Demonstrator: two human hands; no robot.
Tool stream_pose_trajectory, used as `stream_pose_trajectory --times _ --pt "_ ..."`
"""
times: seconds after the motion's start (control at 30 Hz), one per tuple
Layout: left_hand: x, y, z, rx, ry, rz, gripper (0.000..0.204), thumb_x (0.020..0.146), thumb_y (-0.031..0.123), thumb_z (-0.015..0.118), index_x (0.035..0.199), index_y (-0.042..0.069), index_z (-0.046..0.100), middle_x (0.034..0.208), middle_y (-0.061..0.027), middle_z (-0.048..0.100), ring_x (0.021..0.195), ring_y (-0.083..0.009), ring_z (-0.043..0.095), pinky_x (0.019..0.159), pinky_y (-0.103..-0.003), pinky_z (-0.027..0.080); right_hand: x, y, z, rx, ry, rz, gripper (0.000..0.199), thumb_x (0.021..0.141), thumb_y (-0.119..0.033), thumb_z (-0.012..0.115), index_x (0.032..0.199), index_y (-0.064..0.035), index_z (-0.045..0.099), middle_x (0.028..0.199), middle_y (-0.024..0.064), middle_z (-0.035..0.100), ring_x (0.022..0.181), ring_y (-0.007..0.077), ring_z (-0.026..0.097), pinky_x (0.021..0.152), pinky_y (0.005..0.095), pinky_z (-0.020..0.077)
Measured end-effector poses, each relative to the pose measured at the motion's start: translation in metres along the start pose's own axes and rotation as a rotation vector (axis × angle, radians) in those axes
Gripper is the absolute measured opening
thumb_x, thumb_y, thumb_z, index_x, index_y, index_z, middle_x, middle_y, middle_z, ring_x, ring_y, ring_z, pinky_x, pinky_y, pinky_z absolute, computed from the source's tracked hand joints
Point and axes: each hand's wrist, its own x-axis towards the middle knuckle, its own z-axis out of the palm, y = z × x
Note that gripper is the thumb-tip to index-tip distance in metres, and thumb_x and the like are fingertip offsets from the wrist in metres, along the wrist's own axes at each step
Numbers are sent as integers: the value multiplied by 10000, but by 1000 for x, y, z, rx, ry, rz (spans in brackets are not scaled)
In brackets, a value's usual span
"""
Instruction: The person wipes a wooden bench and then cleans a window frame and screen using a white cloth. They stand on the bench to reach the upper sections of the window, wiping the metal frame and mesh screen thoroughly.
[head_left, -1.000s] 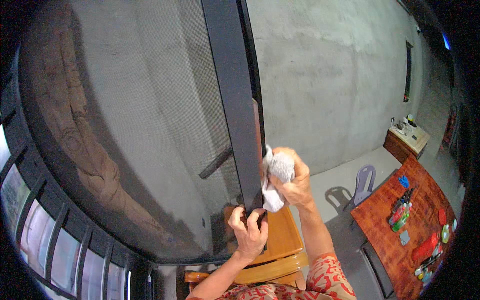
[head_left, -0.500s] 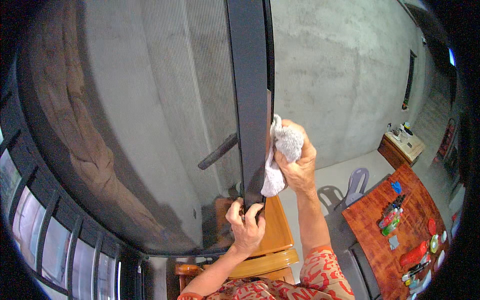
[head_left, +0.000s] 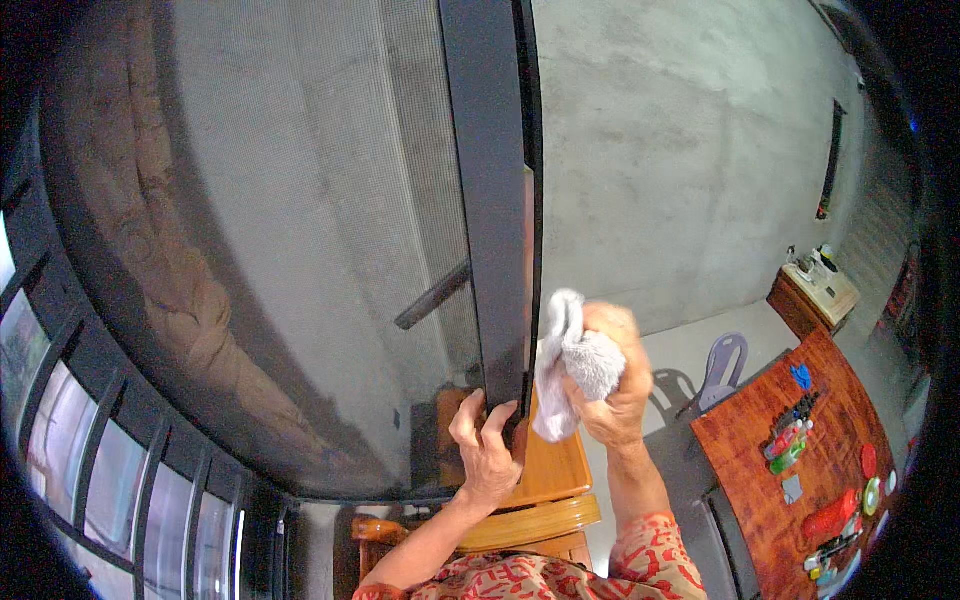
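Observation:
A tall dark-framed screen panel (head_left: 487, 180) stands upright in front of me, its mesh (head_left: 330, 200) on the left side. My left hand (head_left: 488, 450) grips the lower part of the frame's edge, fingers curled round it. In my right hand (head_left: 622, 385) a bunched white-grey cloth (head_left: 585, 365) is held, just right of the frame, with a small gap between them. A dark handle (head_left: 433, 296) sticks out to the left of the frame.
Below the frame stands a wooden chair (head_left: 530, 522). To the right are a reddish-brown table (head_left: 740, 430) bearing bottles and small items, a grey plastic chair (head_left: 722, 370) and a small cabinet (head_left: 795, 300). A barred window (head_left: 115, 470) lies at left, a grey wall (head_left: 690, 170) behind.
My right hand has moved down with the cloth and away from the frame's edge, where the cloth was pressed. My left hand keeps its hold on the frame.

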Motion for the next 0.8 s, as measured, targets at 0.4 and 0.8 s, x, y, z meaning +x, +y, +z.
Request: stream_pose_trajectory --times 0.4,0.8 --pt "-11 8 -14 -180 5 -59 578 723 6 705 1227 27 422 1199 -193 401 1088 -352 397 920 -437 342 13 -37 50 -541 52 -259 416 597 -131 699 1003 -221 682 1100 92 474 799 239 530 609 329 464" --pt "-51 2 -68 -139 -73 -134 558 665 -88 668 1166 28 452 1211 -187 377 1074 -340 422 890 -410 407 -125 -15 57 -617 -88 -136 419 584 -63 736 974 -204 675 1073 110 427 830 276 539 613 347 490"
